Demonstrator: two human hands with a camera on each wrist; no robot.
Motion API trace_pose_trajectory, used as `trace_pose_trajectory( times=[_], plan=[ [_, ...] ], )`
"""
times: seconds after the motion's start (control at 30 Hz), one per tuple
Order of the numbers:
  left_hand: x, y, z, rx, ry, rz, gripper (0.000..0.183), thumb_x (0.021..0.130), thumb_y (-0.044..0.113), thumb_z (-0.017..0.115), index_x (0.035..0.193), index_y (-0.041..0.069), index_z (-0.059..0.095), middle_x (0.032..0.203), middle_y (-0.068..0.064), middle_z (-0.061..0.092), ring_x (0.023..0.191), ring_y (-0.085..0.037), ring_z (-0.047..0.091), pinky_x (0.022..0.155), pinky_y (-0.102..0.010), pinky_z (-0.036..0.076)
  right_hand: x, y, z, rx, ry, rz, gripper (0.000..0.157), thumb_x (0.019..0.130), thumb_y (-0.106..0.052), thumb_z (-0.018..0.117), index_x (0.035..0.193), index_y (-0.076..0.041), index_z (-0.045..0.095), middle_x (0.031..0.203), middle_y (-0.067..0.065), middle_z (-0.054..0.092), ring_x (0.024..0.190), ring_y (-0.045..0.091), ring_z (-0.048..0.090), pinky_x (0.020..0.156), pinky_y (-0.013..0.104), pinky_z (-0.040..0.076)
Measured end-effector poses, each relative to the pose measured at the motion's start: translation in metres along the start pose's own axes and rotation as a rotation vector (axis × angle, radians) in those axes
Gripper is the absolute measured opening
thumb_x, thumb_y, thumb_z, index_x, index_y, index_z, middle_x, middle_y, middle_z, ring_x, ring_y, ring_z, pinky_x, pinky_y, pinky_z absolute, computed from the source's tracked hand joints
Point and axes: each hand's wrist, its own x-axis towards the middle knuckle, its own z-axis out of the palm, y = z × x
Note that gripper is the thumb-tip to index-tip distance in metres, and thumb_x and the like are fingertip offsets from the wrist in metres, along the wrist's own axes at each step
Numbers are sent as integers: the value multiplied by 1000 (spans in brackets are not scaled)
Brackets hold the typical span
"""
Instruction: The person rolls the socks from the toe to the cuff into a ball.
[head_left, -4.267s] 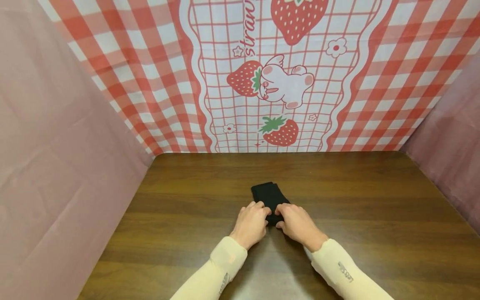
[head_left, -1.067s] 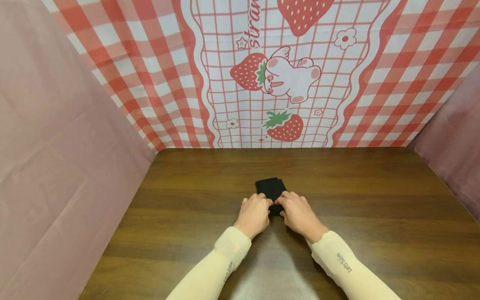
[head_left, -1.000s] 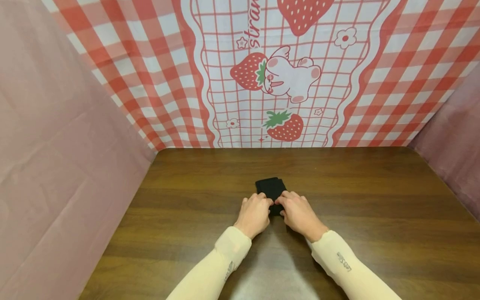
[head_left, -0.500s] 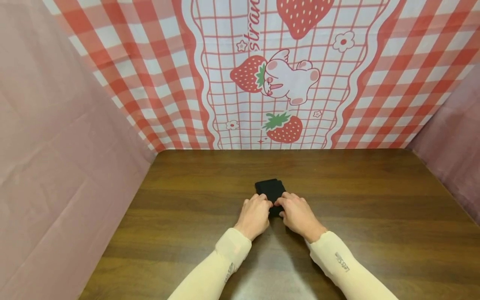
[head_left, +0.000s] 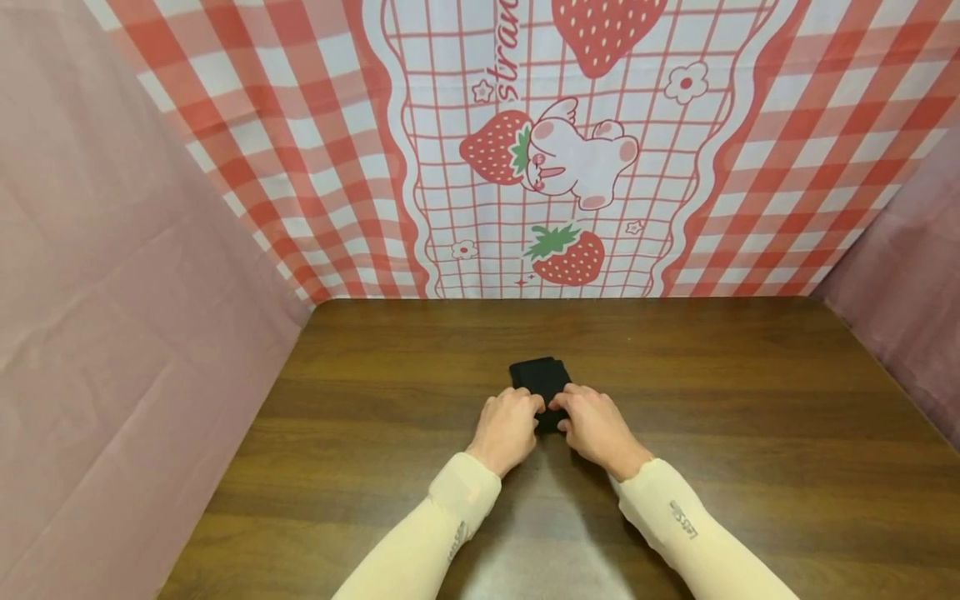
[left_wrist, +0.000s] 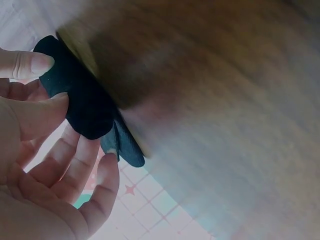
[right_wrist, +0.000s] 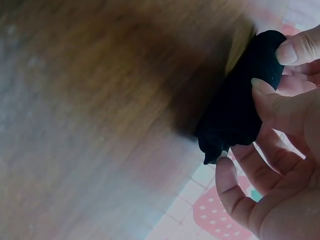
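Head view: black cloth (head_left: 542,379), folded, on the wooden table (head_left: 360,417), about 5 o'clock from frame centre. Left hand (head_left: 504,429), at the cloth's 7 o'clock, pinches its near end; right hand (head_left: 597,429), at its 4 o'clock, pinches the same end. Wrist views: near end forms a thick rounded roll, thumbs on it, fingers curled behind. Left wrist view: flatter flap (left_wrist: 129,145) at the roll's 5 o'clock. Strawberry-print sheet (head_left: 585,167) at 12 o'clock, beyond the table.
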Motion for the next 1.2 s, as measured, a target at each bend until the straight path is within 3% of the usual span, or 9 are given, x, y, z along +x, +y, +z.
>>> trace_pose_trajectory(
  times=[0.4,0.7,1.2],
  plan=[
    [-1,0,0,18,-24,13,10,79,14,65,87,19,69,82,3,60,76,-16,55,57,-32,41,1,-4,-2,8,-30,34,18,69,1,71,86,-6,67,79,3,55,74,24,57,67,39,47],
    [-1,-1,-3,6,-71,6,19,78,21,69,96,21,69,93,3,59,83,-17,55,63,-36,45,4,-4,-2,21,-59,58,18,70,0,70,86,-7,68,79,1,55,75,23,57,68,39,47],
    [0,-1,-3,-18,-82,-11,17,80,18,68,97,20,69,93,3,59,80,-16,54,57,-31,47,3,-1,-3,33,-50,39,19,73,-1,69,91,-6,70,80,1,55,75,23,57,68,38,47]
  ],
)
